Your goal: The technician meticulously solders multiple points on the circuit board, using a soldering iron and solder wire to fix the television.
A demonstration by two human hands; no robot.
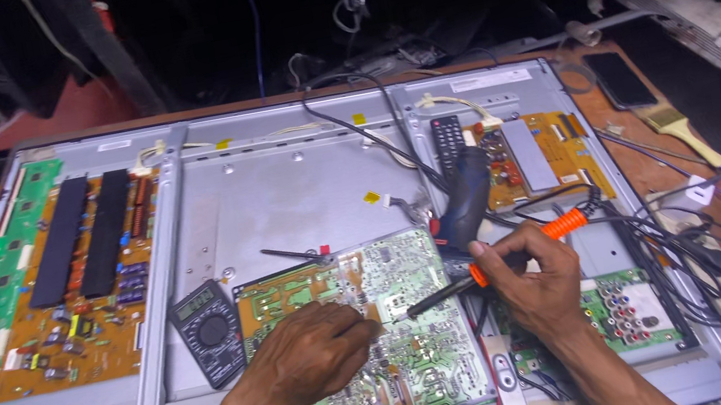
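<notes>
The green circuit board (376, 348) lay on the opened television's metal back (279, 187), beside a black multimeter (207, 330). The left hand (313, 354) pressed on it, fingers pinched together; the right hand (537, 280) gripped an orange-handled soldering iron (490, 266), tip touching the board

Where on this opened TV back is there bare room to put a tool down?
Bare metal panel between the left brown board and the remote, above the multimeter. Crowded: the green board under both hands, and the cable tangle at right.
</notes>
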